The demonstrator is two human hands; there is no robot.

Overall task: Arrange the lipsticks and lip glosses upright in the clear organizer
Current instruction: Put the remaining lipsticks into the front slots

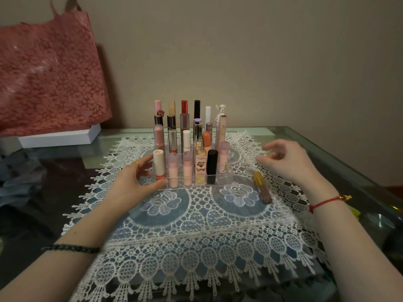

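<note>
1. The left hand (pixel 135 177) is holding the clear organizer (pixel 218 179) at its left end, with the fingers lying along the side wall and the thumb pressing the front corner.
2. The right hand (pixel 287 162) is hovering to the organizer's right, holding nothing, its fingers loosely curled.
3. The only writing I am making out is on a white tube (pixel 187 144) in the organizer's second row. It shows letters like "CREA", with the rest hidden.
4. Beside it in the front row, a square pink-and-gold lipstick (pixel 200 168) is showing a cartoon bear.
5. The lipsticks and lip glosses (pixel 197 131) are standing upright in stepped rows, rising toward the organizer's back. Frosted pink tubes, a glossy black lipstick (pixel 212 166) and metallic caps are among them.
6. One gold-capped lip gloss (pixel 261 188) is lying flat near the organizer's right front corner.
7. A white lace cloth (pixel 196 236) is lying under the organizer, over a glass table (pixel 327 149).
8. Well behind the organizer's left side, a red floral bag (pixel 50 79) is leaning over a white box (pixel 61 138).
</note>
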